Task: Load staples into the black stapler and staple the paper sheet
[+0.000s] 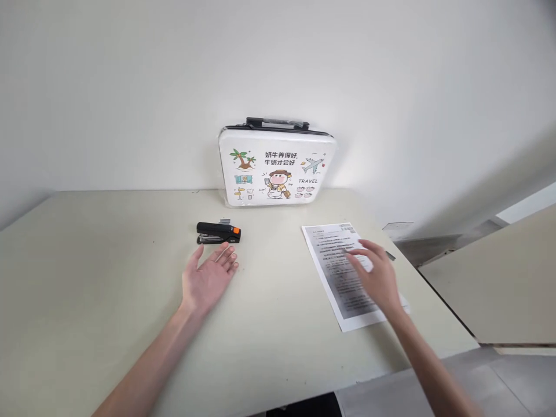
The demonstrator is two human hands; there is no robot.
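Observation:
Palm up and fingers spread, my left hand [209, 281] holds nothing, just in front of a black stapler [218, 232] with an orange patch. A small grey strip [225, 221] lies behind the stapler. On the right, my right hand [379, 277] is over a printed sheet of paper [334, 284], its thumb and index tips pinched together. A tiny greyish thing seems to show at those tips, too small to name. The hand covers part of the sheet's right side.
A white case [278, 168] with cartoon prints and a black handle stands upright against the wall at the back of the pale table [108, 278]. A small dark object [391, 255] lies beyond my right hand. The table's right edge borders a light panel [499, 284].

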